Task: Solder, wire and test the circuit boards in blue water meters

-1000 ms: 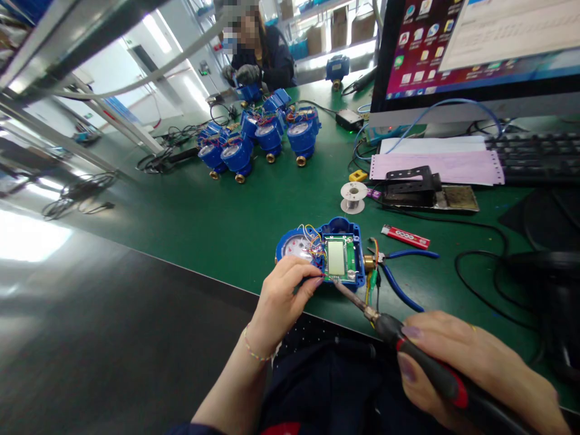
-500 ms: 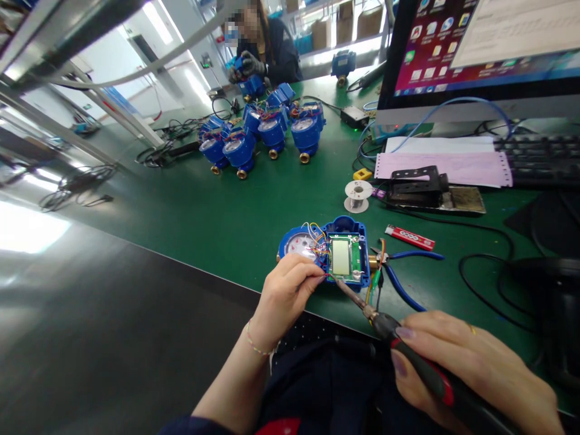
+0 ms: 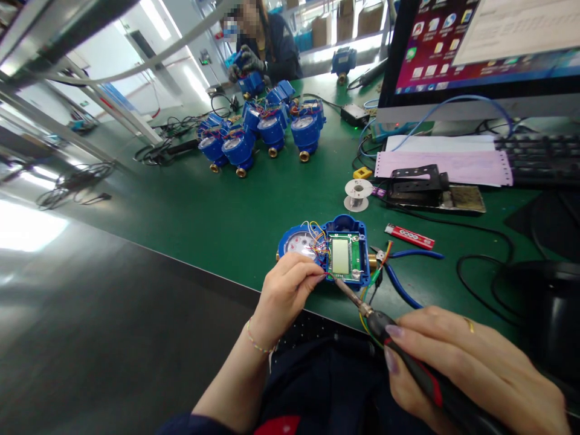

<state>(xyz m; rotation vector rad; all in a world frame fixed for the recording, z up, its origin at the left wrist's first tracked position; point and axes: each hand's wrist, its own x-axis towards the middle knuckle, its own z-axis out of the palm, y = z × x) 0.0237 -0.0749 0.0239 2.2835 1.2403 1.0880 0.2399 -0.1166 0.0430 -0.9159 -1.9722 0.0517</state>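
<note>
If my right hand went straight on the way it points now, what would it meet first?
Most likely the board, near its lower-left corner: the iron in your right hand leads, aimed there. Whether its tip touches is unclear.

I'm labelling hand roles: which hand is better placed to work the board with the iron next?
Probably the right hand: it holds the soldering iron, tip at the lower-left corner of the circuit board. The left hand pinches a red wire beside that corner.
</note>
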